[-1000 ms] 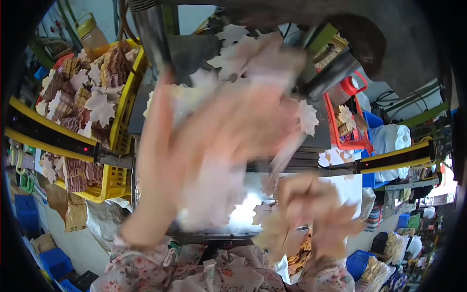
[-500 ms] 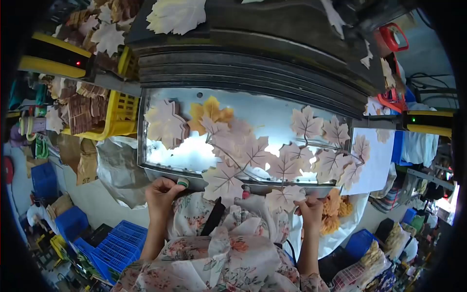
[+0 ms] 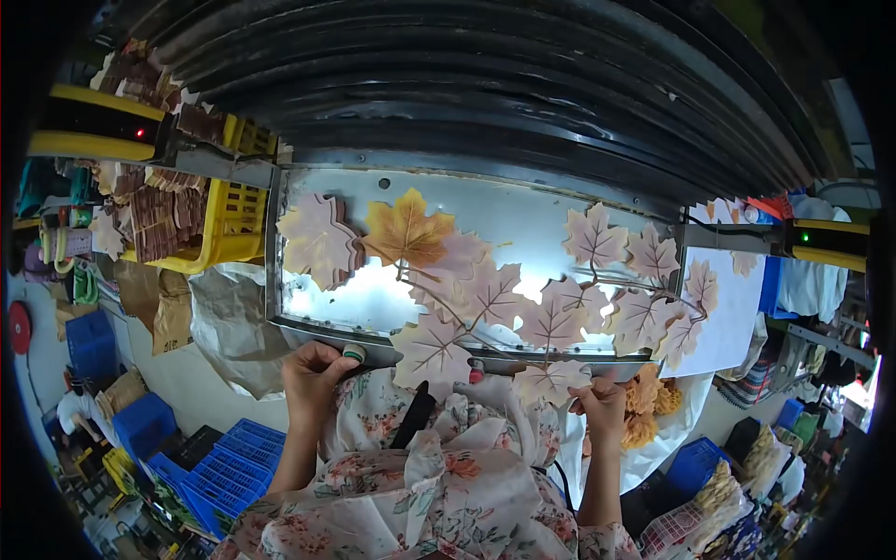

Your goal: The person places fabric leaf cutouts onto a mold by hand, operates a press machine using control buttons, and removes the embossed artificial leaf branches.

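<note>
At the front edge of a metal tray (image 3: 345,329), my left hand (image 3: 313,378) has curled fingers, its thumb against a green push button (image 3: 354,352). My right hand (image 3: 600,406) is closed at the other end of that edge, touching or just beside a low-hanging leaf (image 3: 551,381); what its fingers hold is hidden. A spray of pale pink artificial maple leaves (image 3: 495,294) on brown stems lies across the tray and overhangs its front. Behind it is a yellow-orange leaf (image 3: 408,227). Stacked pale leaves (image 3: 322,241) lie on the left.
Black ridged bellows (image 3: 448,93) rise behind the tray. Yellow-and-black sensor bars (image 3: 98,121) flank it. A yellow basket (image 3: 229,224) of stacked leaves stands left, blue crates (image 3: 233,471) lower left. White paper (image 3: 719,308) and orange flowers (image 3: 642,406) are right. A person (image 3: 84,411) is far left.
The black bellows have spread taller, and the leaves on top of them have gone out of view. The yellow-orange leaf shows more fully. Both hands stay nearly in place.
</note>
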A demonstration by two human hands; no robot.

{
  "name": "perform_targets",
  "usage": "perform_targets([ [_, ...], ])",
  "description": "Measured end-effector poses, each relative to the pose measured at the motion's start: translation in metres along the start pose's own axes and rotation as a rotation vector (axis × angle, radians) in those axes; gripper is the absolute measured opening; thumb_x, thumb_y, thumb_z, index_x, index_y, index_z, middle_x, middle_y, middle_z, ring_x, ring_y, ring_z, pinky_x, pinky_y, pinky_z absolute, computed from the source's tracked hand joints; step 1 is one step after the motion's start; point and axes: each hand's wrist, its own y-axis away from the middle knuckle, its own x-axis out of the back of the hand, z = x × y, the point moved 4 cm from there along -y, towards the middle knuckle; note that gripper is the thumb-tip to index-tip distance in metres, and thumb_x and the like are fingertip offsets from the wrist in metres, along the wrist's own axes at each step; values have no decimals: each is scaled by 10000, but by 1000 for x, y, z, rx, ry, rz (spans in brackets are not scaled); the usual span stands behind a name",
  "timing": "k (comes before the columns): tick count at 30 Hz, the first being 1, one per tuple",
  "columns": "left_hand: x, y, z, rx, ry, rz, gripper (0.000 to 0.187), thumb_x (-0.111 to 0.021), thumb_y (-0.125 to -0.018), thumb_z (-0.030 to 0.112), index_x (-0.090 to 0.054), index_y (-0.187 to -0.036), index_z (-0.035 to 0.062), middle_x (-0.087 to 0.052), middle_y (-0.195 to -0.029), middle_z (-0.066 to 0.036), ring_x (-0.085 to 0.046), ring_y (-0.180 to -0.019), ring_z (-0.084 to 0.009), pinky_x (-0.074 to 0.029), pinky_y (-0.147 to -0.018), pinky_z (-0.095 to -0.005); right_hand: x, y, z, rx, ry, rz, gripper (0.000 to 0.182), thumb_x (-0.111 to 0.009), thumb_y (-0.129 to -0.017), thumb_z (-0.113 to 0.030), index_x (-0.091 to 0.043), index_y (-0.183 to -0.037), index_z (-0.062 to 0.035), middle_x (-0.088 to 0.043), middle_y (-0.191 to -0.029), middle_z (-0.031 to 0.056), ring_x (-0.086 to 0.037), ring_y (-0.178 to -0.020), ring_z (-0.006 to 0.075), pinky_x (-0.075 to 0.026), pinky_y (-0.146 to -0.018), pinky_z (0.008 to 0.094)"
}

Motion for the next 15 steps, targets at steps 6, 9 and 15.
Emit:
perform_targets([
  [6, 0, 9, 26, -134, -265, 53, 147, -789, -802, -4, -647, -791, 34, -643, -737, 9, -546, -619, -47, -433, -594, -201, 6, 28, -64, 70, 408, 31, 136, -727, -869, -110, -710, -808, 10, -622, -598, 29, -566, -504, 66, -425, -491, 232],
  [9, -24, 18, 85, -387, -422, 18, 126, -789, -796, 10, -676, -842, 42, -651, -785, -21, -571, -602, -86, -447, -575, -228, -16, 47, -126, 295, 602, 31, 152, -756, -847, -150, -718, -858, -3, -569, -538, 44, -556, -481, 89, -417, -477, 268],
  [15, -108, -29, 135, -928, -634, -356, 190, -764, -769, 28, -715, -945, 81, -607, -909, -73, -644, -720, -252, -524, -618, -361, -88, 27, -155, 858, 960, -60, 189, -792, -779, -114, -714, -943, -58, -563, -552, 95, -564, -478, 241, -445, -495, 346],
])
